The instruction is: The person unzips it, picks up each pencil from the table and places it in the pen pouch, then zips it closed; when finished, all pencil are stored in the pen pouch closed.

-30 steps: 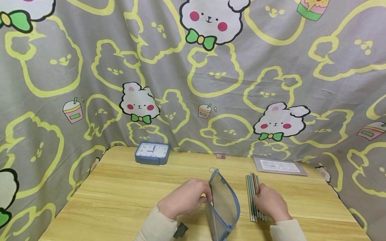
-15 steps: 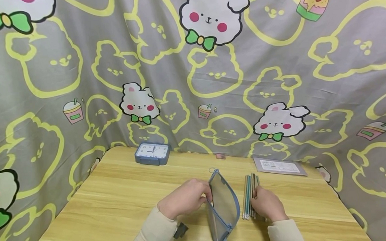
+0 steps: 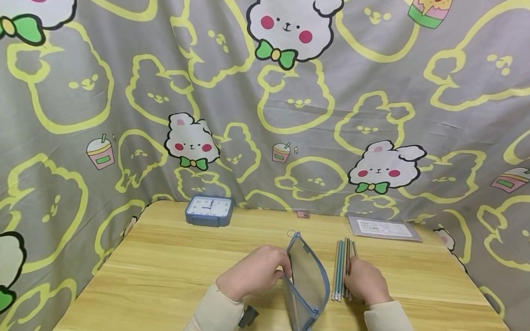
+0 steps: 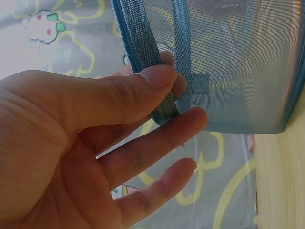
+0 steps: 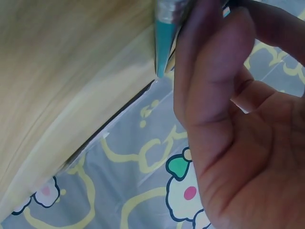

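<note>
My left hand (image 3: 263, 270) pinches the zippered edge of a blue mesh zip pouch (image 3: 309, 275) between thumb and forefinger. In the left wrist view the other fingers of that hand (image 4: 138, 129) spread below the zip (image 4: 140, 38). The pouch gapes at its top, tilted on the table. To its right, several pencils (image 3: 340, 269) lie side by side, teal, dark and wood-toned. My right hand (image 3: 366, 280) bends over the rightmost of them, its fingers at a pencil. A teal pencil (image 5: 164, 45) with a metal ferrule shows beside these fingers in the right wrist view; their tips are partly hidden.
A blue clock (image 3: 209, 211) stands at the table's back left. A grey card with a white label (image 3: 385, 228) lies at the back right, and a small pink item (image 3: 303, 214) sits at the rear edge. Patterned curtain (image 3: 243, 96) hangs around the wooden table (image 3: 162, 271).
Some pencils have shifted left and spread apart, and my right hand has moved slightly left over them. My left hand and the pouch have stayed in place.
</note>
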Motion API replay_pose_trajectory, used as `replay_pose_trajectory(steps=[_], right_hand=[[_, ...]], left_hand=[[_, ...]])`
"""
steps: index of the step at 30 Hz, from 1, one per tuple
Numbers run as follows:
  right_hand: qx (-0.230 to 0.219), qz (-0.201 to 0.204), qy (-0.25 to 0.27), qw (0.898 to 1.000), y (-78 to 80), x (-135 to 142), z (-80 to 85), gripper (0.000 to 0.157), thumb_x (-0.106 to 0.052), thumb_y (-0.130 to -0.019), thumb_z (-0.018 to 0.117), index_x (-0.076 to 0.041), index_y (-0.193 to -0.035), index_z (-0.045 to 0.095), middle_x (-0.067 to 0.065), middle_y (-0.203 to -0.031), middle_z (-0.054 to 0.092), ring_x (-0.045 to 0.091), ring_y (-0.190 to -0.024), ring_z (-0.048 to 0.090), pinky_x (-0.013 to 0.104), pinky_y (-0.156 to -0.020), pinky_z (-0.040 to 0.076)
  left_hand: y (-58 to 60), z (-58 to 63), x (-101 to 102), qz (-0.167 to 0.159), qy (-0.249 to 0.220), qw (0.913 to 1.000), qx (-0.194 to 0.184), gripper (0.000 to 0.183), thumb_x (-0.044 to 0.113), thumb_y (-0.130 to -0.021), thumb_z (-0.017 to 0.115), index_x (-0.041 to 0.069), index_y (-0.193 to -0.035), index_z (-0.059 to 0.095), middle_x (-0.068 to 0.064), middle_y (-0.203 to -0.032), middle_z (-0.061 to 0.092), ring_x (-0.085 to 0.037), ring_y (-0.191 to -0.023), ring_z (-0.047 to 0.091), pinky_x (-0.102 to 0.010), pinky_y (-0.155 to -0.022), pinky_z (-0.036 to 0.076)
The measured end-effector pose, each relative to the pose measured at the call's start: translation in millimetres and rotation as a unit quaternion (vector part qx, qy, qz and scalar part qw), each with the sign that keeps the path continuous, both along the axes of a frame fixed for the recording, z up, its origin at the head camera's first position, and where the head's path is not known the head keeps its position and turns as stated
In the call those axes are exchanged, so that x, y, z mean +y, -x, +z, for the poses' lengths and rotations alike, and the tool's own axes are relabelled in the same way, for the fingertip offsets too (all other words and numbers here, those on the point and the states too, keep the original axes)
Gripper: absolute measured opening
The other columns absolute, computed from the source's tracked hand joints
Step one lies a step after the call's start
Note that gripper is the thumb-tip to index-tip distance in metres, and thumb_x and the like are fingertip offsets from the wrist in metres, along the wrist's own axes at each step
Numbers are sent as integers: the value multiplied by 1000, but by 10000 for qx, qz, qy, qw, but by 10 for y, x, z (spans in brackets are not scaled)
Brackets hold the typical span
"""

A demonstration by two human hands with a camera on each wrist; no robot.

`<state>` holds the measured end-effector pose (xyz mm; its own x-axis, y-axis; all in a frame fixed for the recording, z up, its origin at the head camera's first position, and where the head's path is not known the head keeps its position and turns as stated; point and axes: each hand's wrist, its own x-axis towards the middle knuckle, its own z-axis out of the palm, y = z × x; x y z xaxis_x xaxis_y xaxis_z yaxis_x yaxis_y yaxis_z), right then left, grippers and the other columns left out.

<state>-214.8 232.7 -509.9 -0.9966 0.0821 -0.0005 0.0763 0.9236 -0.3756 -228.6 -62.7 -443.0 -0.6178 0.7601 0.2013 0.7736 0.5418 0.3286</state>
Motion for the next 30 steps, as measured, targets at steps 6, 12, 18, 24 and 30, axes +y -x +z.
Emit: replay_pose_trajectory(steps=[6,12,18,24,30], right_hand=[[79,-69,-92,9999,10,10,-28,11,-7,-80,66,-10,-79,55,4,-70,57,24,-64,54,36,-53,41],[166,-122,-112,9997,10,15,-36,15,-9,-76,70,-12,-73,55,2,-68,56,21,-62,54,35,-54,42],[177,-299,-21,9994,-12,6,-21,21,-10,-73,71,-14,-66,52,1,-62,54,20,-59,53,33,-51,39],[56,-442,37,9990,-21,1,-17,28,-13,-73,73,-15,-58,49,1,-56,53,20,-55,54,33,-49,40],[37,-434,17,9991,-9,3,-19,31,-14,-73,74,-15,-55,50,2,-53,55,21,-53,55,36,-49,43]], left_hand=[[-2,-2,2,0,-15,10000,-64,17,-2,-93,76,14,-92,81,8,-94,74,-10,-96,72,-17,-88,57],[-4,-6,5,1,-39,10000,-49,16,-2,-93,75,13,-92,81,8,-94,74,-11,-96,73,-17,-87,57],[-4,-6,4,-75,-68,9999,47,16,-4,-92,76,12,-91,81,7,-93,74,-10,-94,73,-16,-85,57],[-4,-3,1,-53,-74,10000,-5,17,-4,-92,76,12,-91,81,7,-93,74,-10,-95,73,-16,-86,57],[-5,-1,1,-39,-69,10000,-11,16,-3,-92,76,12,-91,81,7,-93,74,-11,-95,73,-16,-85,57]])
